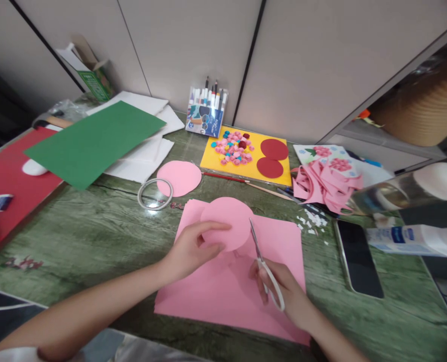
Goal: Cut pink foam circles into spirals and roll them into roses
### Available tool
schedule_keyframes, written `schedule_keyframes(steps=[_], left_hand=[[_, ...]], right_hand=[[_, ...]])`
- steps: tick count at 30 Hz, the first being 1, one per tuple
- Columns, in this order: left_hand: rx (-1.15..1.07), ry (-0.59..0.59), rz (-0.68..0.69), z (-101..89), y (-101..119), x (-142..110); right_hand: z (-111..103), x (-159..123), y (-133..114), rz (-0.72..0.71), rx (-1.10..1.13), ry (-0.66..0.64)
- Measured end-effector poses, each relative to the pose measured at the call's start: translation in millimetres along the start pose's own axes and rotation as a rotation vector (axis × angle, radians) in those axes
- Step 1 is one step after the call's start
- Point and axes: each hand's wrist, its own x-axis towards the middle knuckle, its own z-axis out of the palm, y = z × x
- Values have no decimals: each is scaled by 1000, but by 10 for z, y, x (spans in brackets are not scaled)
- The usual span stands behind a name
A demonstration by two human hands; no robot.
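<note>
Pink circle (233, 212) over pink sheets (223, 301) — green table (102, 226), grey panels (185, 45) behind.

A pale, whitish sleeve (21, 355) ends near the left elbow (50, 342), above a slender bare forearm (106, 302).

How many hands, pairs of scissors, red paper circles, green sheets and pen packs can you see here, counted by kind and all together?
Hands: 2, the left hand and the right hand
Pairs of scissors: 1
Red paper circles: 2
Green sheets: 1
Pen packs: 1
Total: 7
</note>
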Motion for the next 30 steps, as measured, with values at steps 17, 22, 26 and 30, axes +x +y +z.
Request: schedule_keyframes(steps=[17,22,26,30], left_hand=[[54,-35,-33,11,49,-13],[53,-38,2,-24,45,15],[19,-62,17,-58,44,26],[30,-78,14,-88,51,32]], right_hand=[[25,-4,-4,-25,27,6],[28,-6,-25,-3,19,13],[21,-3,-14,11,9,11],[15,-1,-25,23,-2,13]])
